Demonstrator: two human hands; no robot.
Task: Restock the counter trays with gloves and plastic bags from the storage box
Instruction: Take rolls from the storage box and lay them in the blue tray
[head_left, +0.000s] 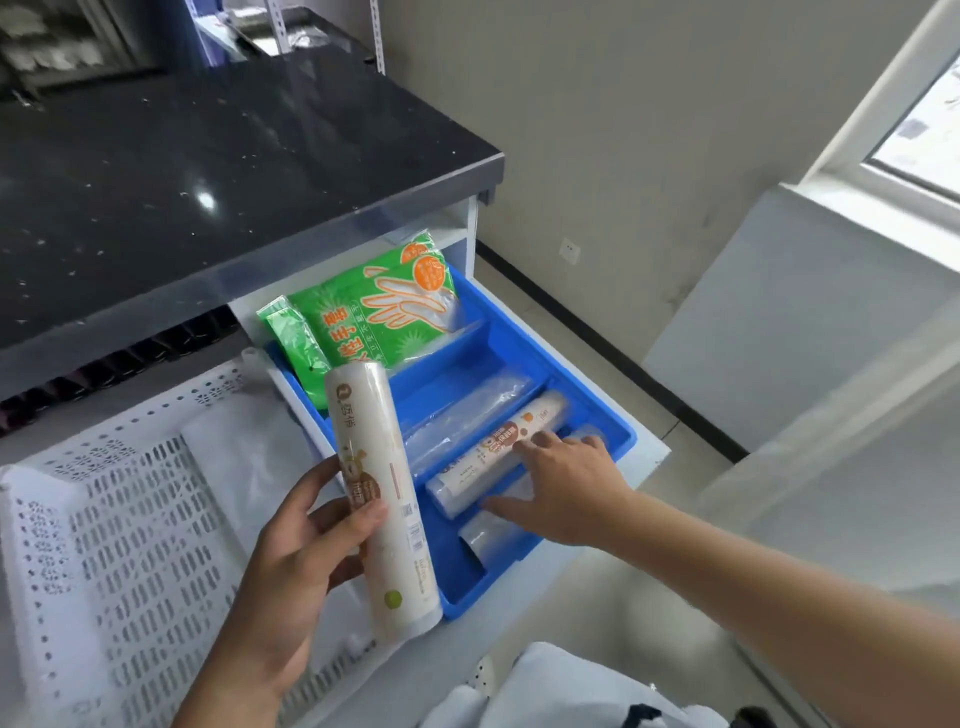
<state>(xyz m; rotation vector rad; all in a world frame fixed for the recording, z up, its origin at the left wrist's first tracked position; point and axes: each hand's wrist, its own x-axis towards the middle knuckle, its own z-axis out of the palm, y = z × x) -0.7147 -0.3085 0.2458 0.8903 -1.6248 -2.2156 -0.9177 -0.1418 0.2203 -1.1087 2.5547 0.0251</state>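
My left hand (301, 551) grips a cream roll of plastic bags (382, 499), held upright beside the blue divided tray (524, 338). Over the tray's near compartments my right hand (561, 486) reaches with straight fingers, touching a second printed roll (493, 457) that lies in a compartment. A clear roll (462, 415) lies in the compartment behind it, and another clear roll (488, 535) sits partly under my right hand. Green glove packs (384, 306) lean in the tray's far compartment. The white perforated storage box (119, 525) stands at the left.
A black speckled countertop (208, 171) overhangs the tray's far end. The tray rests on a white shelf (649, 457) with open floor to its right. A white panel (789, 332) leans by the window at the right. Light clothing shows at the bottom edge.
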